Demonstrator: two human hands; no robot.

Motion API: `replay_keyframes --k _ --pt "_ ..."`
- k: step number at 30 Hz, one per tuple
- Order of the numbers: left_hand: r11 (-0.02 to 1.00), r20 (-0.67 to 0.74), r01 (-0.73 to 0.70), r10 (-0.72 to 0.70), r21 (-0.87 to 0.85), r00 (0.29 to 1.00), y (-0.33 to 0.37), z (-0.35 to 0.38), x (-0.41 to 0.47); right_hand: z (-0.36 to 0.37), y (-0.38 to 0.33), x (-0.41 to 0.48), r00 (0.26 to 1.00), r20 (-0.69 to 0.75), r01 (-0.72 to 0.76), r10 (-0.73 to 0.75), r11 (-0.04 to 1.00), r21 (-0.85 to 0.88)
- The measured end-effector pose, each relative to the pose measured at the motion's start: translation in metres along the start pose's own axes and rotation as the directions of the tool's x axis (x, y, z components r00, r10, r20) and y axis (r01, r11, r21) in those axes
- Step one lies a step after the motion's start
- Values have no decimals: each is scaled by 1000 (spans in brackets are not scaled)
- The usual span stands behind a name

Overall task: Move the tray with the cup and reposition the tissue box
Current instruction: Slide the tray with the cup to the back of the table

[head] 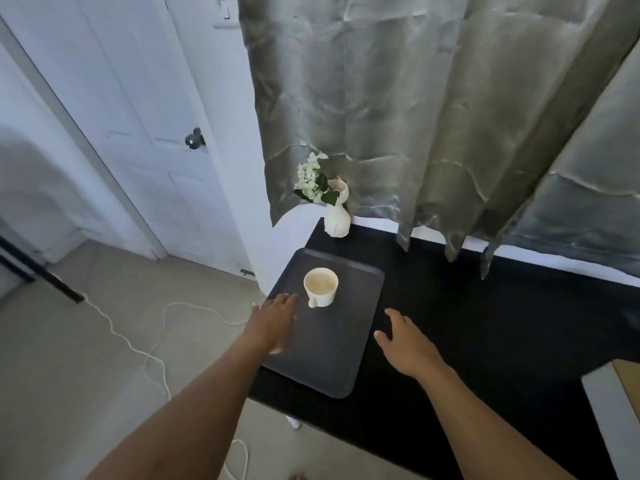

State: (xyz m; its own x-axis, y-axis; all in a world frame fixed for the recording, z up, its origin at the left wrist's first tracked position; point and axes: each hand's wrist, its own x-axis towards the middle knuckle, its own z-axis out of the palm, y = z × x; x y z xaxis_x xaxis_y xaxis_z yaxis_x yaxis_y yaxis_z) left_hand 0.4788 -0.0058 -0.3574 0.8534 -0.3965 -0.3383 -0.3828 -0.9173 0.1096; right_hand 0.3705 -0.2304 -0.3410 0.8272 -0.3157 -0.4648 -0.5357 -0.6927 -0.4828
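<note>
I am at the first step, getting hold of the tray (329,348), and nothing is lifted yet. The dark tray lies flat on the near left corner of the black table (485,323), its left edge close to the table's edge. The cream cup (321,286) stands upright on the far half of the tray, handle turned toward me, filled with a pale drink.

My left hand (275,322) is spread open over the tray's left side, fingers loose, just beside the cup's handle; I cannot tell whether it touches the tray. My right hand (405,342) is open too, empty, hovering over the table just off the tray's right edge.

Next I need both hands under or around the two long edges, gripping evenly, and a level lift, since the full cup could slop or slide. A white vase (336,220) with flowers stands just beyond the tray. The tissue box is not clearly in view; only a pale corner (620,410) shows at far right, and I cannot say what it is.
</note>
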Motion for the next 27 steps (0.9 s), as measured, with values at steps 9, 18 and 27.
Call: replay_keyframes --k 9,18,27 --pt "984 89 94 -81 -153 993 -72 44 48 73 -27 42 967 123 -250 224 928 276" --pt "978 174 130 -101 -165 980 -104 77 91 122 -38 64 878 126 -472 462 790 391" --pt "924 152 286 -254 -252 955 -120 87 110 131 -35 69 804 136 -565 578 673 478"
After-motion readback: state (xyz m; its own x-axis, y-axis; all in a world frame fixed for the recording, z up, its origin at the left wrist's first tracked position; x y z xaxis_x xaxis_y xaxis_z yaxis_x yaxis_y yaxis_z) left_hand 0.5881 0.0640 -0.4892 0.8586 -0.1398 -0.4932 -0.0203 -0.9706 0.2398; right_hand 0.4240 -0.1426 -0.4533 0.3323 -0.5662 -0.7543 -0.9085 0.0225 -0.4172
